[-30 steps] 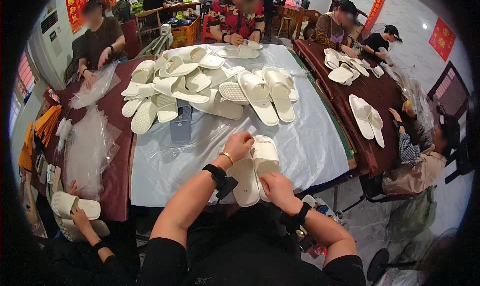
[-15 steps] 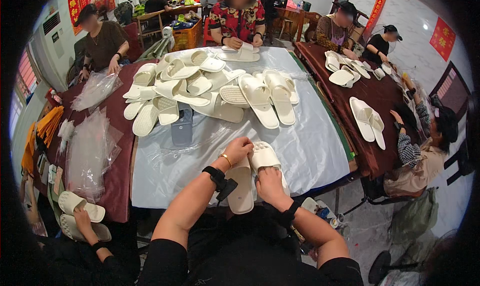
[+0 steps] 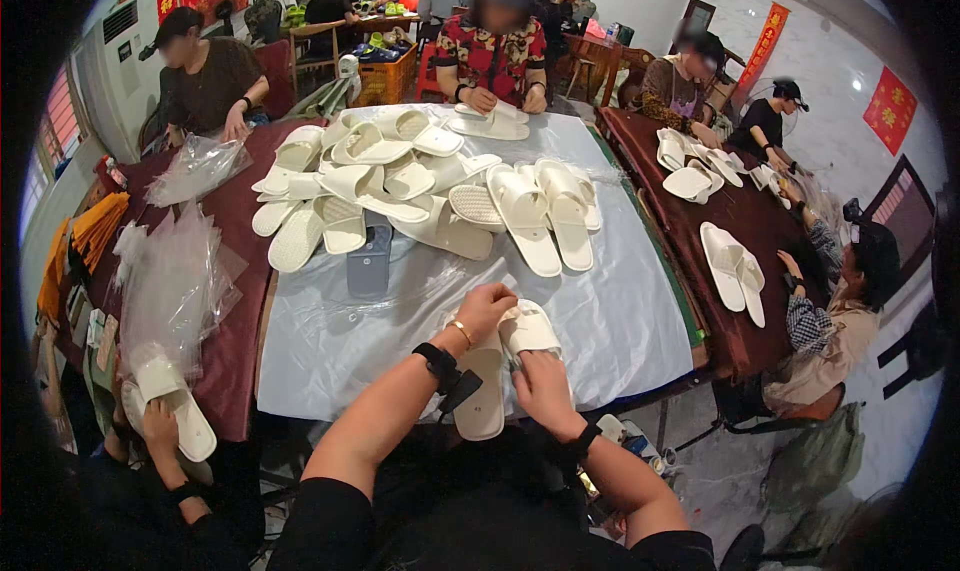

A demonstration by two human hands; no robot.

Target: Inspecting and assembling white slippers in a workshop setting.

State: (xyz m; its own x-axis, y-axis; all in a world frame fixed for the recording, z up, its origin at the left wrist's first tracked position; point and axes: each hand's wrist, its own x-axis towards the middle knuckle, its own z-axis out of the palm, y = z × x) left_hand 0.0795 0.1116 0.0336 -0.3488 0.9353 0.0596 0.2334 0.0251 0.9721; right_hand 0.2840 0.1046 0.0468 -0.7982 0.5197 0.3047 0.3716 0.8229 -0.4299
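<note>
A pair of cream slippers lies at the near edge of the sheet-covered table before me, the left slipper (image 3: pixel 478 401) jutting over the edge beside the right slipper (image 3: pixel 530 329). My left hand (image 3: pixel 488 309) crosses over the left slipper, its fingertips pinched together at the inner side of the right slipper's strap; whatever is between them is too small to make out. My right hand (image 3: pixel 545 383) grips the right slipper, fingers curled in at the strap opening and partly hidden. Beyond my hands lie a grey-blue slipper (image 3: pixel 369 261) and a heap of cream slippers (image 3: pixel 385 186).
Clear plastic bags (image 3: pixel 180 271) cover part of the maroon table at left, where a co-worker's hand (image 3: pixel 160 426) holds cream slippers. Across the table, a person in a patterned shirt (image 3: pixel 490 56) handles slippers. Another maroon table (image 3: pixel 690 261) at right has slippers and seated people.
My hands stay at the right slipper with only slight movement. The co-worker at lower left has brought the two slippers together over the plastic bags. The whole view has shifted a little.
</note>
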